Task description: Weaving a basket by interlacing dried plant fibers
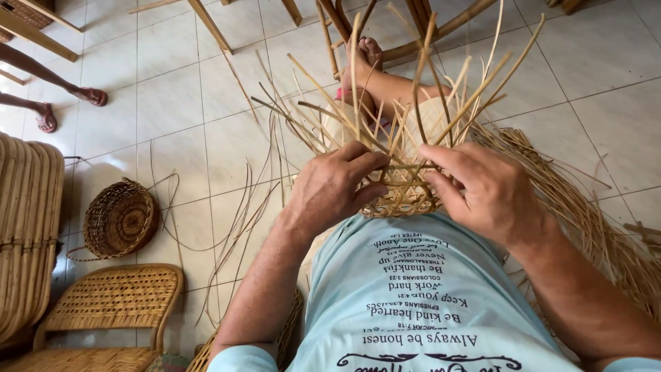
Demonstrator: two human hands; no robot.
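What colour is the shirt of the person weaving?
Light blue shirt with dark printed lettering, seen in the head view.

Your left hand [330, 189] and right hand [482, 193] grip the half-woven basket [403, 196] in your lap, cane strips [413, 89] fanning far upward; a finished round basket [120, 220] lies left on the tiled floor [172, 103]

My left hand [335, 187] and right hand [482, 191] cover much of the half-woven basket [403, 196], so its near wall is hidden. My shirt [413, 296] blocks its bottom. The wicker chair [103, 310] at near left is cut off by the edge. Someone's feet [69, 107] at far left show, nothing more.
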